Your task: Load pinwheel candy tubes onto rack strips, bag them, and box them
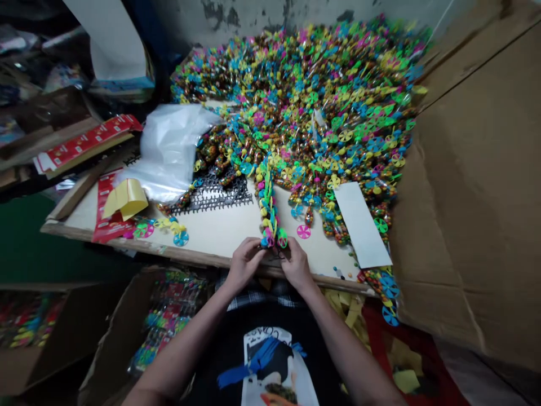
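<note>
A row of small toys with colourful fan wheels point(267, 197) lies on the pale tabletop, its near end between my hands at the table's front edge. My left hand point(245, 262) pinches at the left of that end, fingers closed; my right hand point(296, 264) is closed at its right side. A thin dark piece shows between the fingertips, too small to make out. Behind the row spreads a large heap of the same candy-filled toys point(304, 101). A loose pink wheel point(303, 231) lies just beyond my right hand.
Clear plastic bags point(169, 146), a black mesh point(215, 194), red printed card point(107, 211) and a yellow paper point(127, 200) lie left. A white card strip point(363, 225) and large cardboard point(473, 186) stand right. Below left is an open box point(114, 332) of packed toys.
</note>
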`<state>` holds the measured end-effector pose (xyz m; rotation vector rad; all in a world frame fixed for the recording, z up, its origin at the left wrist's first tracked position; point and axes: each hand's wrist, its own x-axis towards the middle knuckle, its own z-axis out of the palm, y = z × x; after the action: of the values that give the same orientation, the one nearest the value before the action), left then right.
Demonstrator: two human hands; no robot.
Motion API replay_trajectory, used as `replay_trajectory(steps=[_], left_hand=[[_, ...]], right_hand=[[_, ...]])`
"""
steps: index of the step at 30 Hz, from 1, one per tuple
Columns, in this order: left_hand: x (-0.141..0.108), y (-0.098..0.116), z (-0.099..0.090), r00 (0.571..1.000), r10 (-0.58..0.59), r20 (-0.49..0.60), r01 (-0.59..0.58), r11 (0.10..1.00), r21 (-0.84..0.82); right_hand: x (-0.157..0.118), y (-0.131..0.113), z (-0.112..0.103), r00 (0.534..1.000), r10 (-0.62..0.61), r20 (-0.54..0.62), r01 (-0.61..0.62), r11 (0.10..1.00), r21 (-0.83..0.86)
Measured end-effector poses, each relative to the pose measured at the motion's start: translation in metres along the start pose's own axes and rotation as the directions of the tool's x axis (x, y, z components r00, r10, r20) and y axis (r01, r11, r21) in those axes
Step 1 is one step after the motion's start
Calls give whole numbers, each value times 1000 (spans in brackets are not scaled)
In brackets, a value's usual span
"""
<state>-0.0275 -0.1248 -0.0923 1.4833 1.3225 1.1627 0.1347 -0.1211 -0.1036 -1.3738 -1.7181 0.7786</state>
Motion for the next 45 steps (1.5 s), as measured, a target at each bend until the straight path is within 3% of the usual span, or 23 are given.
replay_trajectory(steps=[15, 26, 30, 33, 36, 39, 45], left_hand=[[-3, -8, 2, 995, 92, 36, -95, 992, 87], [-5, 1, -4, 996, 9, 91, -15, 998, 59], [-9, 5, -10, 993, -20, 116, 11, 997, 78], [0, 7, -28, 986, -29, 161, 8, 992, 130], [39, 7, -57, 989, 42, 140, -73, 971, 229], [116, 6, -81, 982, 186, 41, -188, 914, 358], [286, 0, -87, 954, 273, -124, -154, 802, 578]], right_hand=[[-3, -3, 2, 1000, 18, -12, -17, 999, 34], [-5, -6, 1, 999, -38, 24, 37, 999, 19], [-4, -11, -12, 991, -49, 129, 49, 999, 1], [8, -8, -35, 984, -35, 172, 40, 999, -27], [45, 0, -60, 994, -31, 105, 41, 995, -96], [108, 8, -72, 995, -91, 28, 95, 980, -176], [264, 20, -47, 982, -177, 71, 191, 930, -314]])
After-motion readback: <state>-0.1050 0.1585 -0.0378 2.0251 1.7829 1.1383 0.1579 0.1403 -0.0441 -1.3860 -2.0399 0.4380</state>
